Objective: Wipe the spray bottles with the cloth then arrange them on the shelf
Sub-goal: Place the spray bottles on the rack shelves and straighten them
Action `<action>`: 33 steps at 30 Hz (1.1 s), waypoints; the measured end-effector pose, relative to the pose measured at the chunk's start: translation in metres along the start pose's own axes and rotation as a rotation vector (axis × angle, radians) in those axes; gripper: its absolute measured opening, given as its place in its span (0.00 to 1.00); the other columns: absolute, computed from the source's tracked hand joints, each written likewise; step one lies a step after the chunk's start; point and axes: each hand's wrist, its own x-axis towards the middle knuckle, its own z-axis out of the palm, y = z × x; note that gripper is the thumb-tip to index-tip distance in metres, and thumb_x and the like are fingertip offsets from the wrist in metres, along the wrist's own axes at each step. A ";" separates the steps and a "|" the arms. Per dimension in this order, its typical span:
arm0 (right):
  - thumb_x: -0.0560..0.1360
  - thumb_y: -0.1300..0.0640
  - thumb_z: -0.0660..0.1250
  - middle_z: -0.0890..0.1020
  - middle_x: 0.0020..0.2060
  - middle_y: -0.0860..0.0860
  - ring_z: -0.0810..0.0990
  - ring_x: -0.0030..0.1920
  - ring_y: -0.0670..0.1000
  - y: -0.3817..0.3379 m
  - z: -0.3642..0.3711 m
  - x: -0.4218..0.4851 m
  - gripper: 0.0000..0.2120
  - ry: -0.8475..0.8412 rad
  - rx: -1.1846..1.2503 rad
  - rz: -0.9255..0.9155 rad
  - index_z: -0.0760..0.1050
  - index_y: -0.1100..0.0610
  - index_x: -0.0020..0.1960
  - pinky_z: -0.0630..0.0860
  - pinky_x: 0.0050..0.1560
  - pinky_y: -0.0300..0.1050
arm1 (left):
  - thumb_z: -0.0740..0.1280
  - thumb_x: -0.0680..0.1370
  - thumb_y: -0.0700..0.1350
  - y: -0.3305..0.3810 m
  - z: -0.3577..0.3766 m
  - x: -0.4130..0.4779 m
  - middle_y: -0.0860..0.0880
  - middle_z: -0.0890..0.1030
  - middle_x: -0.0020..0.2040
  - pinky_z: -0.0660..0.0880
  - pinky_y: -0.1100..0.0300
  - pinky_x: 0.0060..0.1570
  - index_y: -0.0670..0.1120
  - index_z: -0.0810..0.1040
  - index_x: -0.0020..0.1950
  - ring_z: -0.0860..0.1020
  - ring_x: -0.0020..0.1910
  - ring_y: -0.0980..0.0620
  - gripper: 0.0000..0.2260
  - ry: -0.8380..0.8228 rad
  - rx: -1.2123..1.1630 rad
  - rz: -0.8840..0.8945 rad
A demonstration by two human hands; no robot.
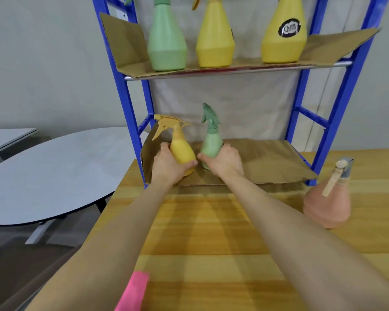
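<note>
On the lower shelf's cardboard liner (267,162), the left hand (166,163) is gripping a small yellow spray bottle (181,147) while the right hand (225,161) is wrapping around a small green spray bottle (211,140) just beside it. Three larger bottles (215,39) are standing above; a pink cloth (133,292) is lying on the wooden table (211,232).

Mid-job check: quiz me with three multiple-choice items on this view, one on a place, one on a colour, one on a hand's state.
1. Where does the peach bottle stand? A) upper shelf B) wooden table C) lower shelf
2. The cloth is: A) blue B) pink C) white
3. The right hand: A) open B) holds the cloth C) grips the small green bottle
Key: B, its base rests on the wood at the right; B, pink at the table's near edge; C, fingers wrap the bottle.
</note>
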 end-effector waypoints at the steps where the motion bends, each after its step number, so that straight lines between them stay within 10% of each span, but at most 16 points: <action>1: 0.68 0.30 0.77 0.80 0.61 0.60 0.80 0.64 0.61 0.000 -0.001 0.000 0.43 -0.011 0.002 0.003 0.74 0.62 0.67 0.76 0.62 0.52 | 0.85 0.67 0.62 0.000 0.000 0.000 0.42 0.77 0.73 0.79 0.44 0.66 0.44 0.63 0.80 0.77 0.71 0.40 0.51 -0.011 -0.006 -0.001; 9: 0.72 0.37 0.78 0.75 0.68 0.59 0.77 0.68 0.61 0.010 -0.048 -0.040 0.40 -0.049 -0.056 -0.011 0.70 0.61 0.72 0.75 0.65 0.53 | 0.86 0.67 0.60 0.003 -0.024 -0.034 0.43 0.72 0.80 0.75 0.43 0.72 0.44 0.60 0.84 0.73 0.77 0.41 0.55 -0.065 -0.047 -0.015; 14: 0.74 0.47 0.72 0.84 0.50 0.55 0.84 0.52 0.59 0.036 -0.093 -0.092 0.16 -0.154 -0.240 -0.001 0.82 0.58 0.55 0.76 0.44 0.46 | 0.83 0.70 0.61 0.014 -0.037 -0.081 0.43 0.76 0.75 0.77 0.45 0.69 0.46 0.66 0.81 0.76 0.73 0.42 0.46 -0.093 0.075 0.028; 21: 0.72 0.47 0.74 0.81 0.41 0.52 0.81 0.43 0.56 0.107 -0.138 -0.163 0.12 -0.195 -0.341 0.072 0.81 0.56 0.46 0.68 0.32 0.42 | 0.80 0.73 0.62 0.043 -0.015 -0.151 0.45 0.80 0.72 0.77 0.48 0.69 0.47 0.74 0.77 0.77 0.72 0.44 0.38 -0.321 0.290 0.167; 25: 0.71 0.43 0.79 0.78 0.38 0.50 0.80 0.45 0.56 0.149 -0.161 -0.173 0.20 -0.080 -0.181 0.240 0.75 0.56 0.48 0.71 0.36 0.44 | 0.79 0.74 0.61 0.056 0.013 -0.171 0.46 0.82 0.68 0.78 0.52 0.64 0.49 0.78 0.71 0.79 0.67 0.45 0.30 -0.364 0.346 0.231; 33: 0.61 0.43 0.85 0.73 0.66 0.56 0.74 0.68 0.60 0.189 -0.172 -0.141 0.47 0.261 0.077 0.252 0.67 0.60 0.70 0.75 0.66 0.55 | 0.79 0.75 0.59 0.064 0.038 -0.168 0.51 0.84 0.62 0.80 0.51 0.61 0.53 0.81 0.63 0.82 0.61 0.49 0.20 -0.316 0.292 0.262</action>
